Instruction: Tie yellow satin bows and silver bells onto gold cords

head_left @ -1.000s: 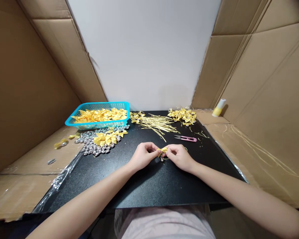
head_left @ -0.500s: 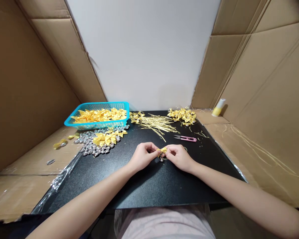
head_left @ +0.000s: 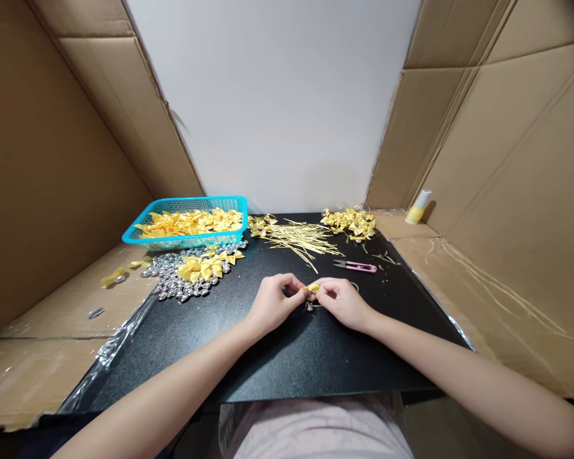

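Note:
Between my two hands is a small yellow ribbon bow [head_left: 312, 288], pinched from both sides just above the tabletop. My left hand [head_left: 278, 298] grips its left side with thumb and forefinger. My right hand [head_left: 343, 302] pinches the right side. A silver bell [head_left: 309, 306] hangs just under the bow. A loop of yellow cord [head_left: 355, 287] shows behind my right fingers; where it joins the bow is hidden. Beyond my right hand lies a pink thread snipper [head_left: 356, 266].
A blue basket [head_left: 185, 241] of yellow bows stands back left, with silver bells [head_left: 169, 280] and more bows before it. Cut yellow cords [head_left: 301, 237] lie centre back, finished-looking bows [head_left: 349, 222] right of them. A thread spool [head_left: 418, 207] stands by the cardboard wall [head_left: 521, 191].
Both hands stay in almost the same place, still pinching the bow. The right fingers have shifted slightly left over it, covering more of its right side.

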### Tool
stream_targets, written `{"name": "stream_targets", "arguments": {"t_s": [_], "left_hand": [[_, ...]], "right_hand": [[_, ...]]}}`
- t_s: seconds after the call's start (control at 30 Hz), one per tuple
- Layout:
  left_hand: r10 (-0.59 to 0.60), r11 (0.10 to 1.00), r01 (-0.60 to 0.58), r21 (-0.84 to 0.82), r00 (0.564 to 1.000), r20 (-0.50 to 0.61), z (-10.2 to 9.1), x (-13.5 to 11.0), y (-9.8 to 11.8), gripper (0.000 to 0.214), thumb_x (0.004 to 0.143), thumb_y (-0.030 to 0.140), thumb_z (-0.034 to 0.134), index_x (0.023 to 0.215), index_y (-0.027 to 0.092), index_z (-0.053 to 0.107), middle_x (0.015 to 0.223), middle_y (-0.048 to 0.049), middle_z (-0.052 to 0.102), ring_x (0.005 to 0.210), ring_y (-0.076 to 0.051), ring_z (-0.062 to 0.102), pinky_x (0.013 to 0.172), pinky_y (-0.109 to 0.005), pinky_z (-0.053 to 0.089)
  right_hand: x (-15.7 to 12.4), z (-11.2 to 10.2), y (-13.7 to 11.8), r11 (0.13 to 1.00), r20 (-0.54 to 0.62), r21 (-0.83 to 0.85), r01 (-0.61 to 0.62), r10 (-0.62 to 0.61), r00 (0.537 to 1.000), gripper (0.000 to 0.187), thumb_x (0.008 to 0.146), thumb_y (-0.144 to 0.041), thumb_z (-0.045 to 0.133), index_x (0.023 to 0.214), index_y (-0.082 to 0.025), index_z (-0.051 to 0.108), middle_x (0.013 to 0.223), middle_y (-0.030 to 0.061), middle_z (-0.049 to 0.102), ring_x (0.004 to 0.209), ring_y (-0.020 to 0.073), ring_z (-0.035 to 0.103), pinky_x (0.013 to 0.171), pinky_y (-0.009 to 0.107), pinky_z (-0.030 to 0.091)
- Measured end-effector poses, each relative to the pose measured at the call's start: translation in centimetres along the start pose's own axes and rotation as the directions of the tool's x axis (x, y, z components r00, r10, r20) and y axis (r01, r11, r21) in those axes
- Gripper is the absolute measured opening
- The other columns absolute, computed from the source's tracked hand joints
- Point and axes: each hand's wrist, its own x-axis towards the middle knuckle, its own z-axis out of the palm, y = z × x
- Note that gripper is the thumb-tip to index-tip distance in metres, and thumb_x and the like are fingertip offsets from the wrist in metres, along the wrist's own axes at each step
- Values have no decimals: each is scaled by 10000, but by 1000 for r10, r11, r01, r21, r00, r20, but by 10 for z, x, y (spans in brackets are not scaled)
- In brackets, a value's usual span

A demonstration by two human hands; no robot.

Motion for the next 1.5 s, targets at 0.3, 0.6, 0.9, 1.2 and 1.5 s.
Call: {"name": "stream_targets", "arguments": {"t_s": [0.3,0.6,0.9,1.2,1.5], "left_hand": [[7,1000,-7,25,1000,-6,0,0,-1,140,767,231,614,660,160,671,655,-10,705,603,-132,592,597,-222,415],[7,1000,-6,16,1000,-7,0,-1,-1,123,756,210,615,660,156,671,643,-4,699,596,-125,588,590,-212,412],[16,1000,-15,24,1000,-17,1,0,-3,123,755,205,614,658,157,673,643,-6,699,594,-126,588,586,-213,412],[21,999,-20,29,1000,-16,2,0,-4,117,753,207,612,669,160,677,645,-9,702,595,-131,594,590,-220,419],[14,999,-13,50,1000,-28,3,-1,-3,112,746,201,609,660,160,667,620,-3,679,581,-127,580,591,-225,413]], "right_hand": [[0,0,1,1000,6,18,-11,11,1000,300,793,-232,501,507,-186,424,740,55,634,688,154,572,656,277,442],[1,2,3,1000,-11,13,-6,6,1000,302,784,-231,509,503,-186,407,688,35,611,655,141,547,617,258,420],[0,1,3,1000,-11,-4,14,-14,1000,307,790,-224,510,499,-185,418,689,31,616,644,136,552,598,247,420],[1,4,4,998,-44,-50,36,-38,998,314,795,-233,503,501,-190,403,680,33,621,646,142,572,598,248,440],[-3,8,3,977,-85,-187,105,-123,989,313,807,-175,476,534,-208,325,594,9,526,596,140,511,586,255,392]]}}
